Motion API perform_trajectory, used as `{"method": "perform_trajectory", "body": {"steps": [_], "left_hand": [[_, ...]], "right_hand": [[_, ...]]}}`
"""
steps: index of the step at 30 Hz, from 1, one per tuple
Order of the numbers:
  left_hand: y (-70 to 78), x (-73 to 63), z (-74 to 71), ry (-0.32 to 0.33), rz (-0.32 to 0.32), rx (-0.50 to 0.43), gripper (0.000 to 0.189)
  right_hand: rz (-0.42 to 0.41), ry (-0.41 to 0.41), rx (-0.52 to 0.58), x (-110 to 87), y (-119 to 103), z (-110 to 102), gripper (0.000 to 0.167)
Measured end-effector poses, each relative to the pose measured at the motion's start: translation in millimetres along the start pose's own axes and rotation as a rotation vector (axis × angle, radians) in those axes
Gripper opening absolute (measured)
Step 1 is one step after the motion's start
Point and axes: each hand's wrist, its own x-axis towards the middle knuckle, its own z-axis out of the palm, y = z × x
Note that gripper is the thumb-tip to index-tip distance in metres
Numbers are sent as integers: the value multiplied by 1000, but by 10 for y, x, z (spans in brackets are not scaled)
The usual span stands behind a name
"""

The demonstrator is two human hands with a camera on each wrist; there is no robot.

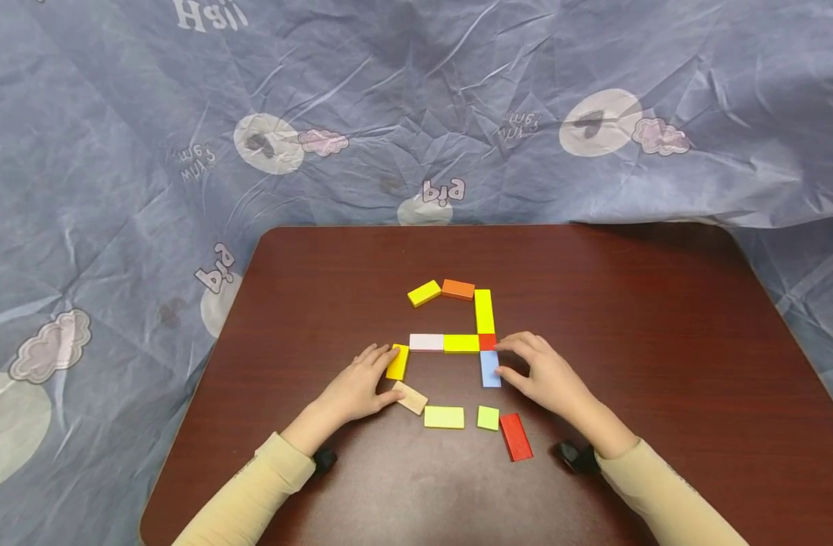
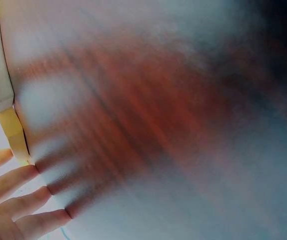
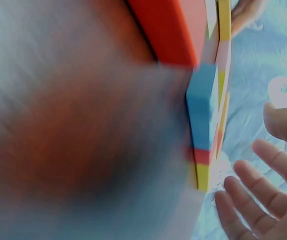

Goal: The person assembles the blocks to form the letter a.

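Observation:
In the head view, coloured blocks lie in an outline on the table. My left hand (image 1: 355, 387) rests at its left side, index fingertip on a golden-yellow block (image 1: 398, 364) and thumb at the end of a plain wooden block (image 1: 413, 399). The left wrist view shows its fingers spread beside the yellow block (image 2: 14, 134). My right hand (image 1: 551, 379) is at the right side, fingertips close by a small red block (image 1: 488, 342) and thumb near the blue block (image 1: 490, 370). In the right wrist view, its fingers are extended, apart from the blue block (image 3: 202, 110).
Pink (image 1: 426, 343) and yellow (image 1: 461, 344) blocks form the middle row. Above are yellow (image 1: 425, 293), orange (image 1: 458, 289) and long yellow (image 1: 484, 311) blocks. Nearer me lie pale yellow (image 1: 444, 417), green (image 1: 488, 418) and red (image 1: 516, 437) blocks. A patterned cloth (image 1: 389, 114) hangs behind.

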Motion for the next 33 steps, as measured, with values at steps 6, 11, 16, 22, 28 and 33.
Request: {"method": "perform_trajectory", "body": {"steps": [6, 11, 16, 22, 28, 33], "left_hand": [[-1, 4, -2, -4, -5, 7, 75], [-6, 4, 6, -1, -6, 0, 75], [0, 8, 16, -2, -5, 2, 75], [3, 4, 30, 0, 0, 3, 75], [-1, 4, 25, 3, 3, 2, 75], [-5, 14, 15, -1, -1, 3, 75]], "right_hand": [[-98, 22, -52, -209, -175, 56, 27], [-167, -42, -129, -322, -306, 112, 29], [-190, -75, -190, -376, -375, 156, 34], [-219, -79, -252, -401, -406, 206, 37], [-268, -37, -268, -367, -413, 251, 36], [-287, -24, -272, -302, -398, 280, 36]]}}
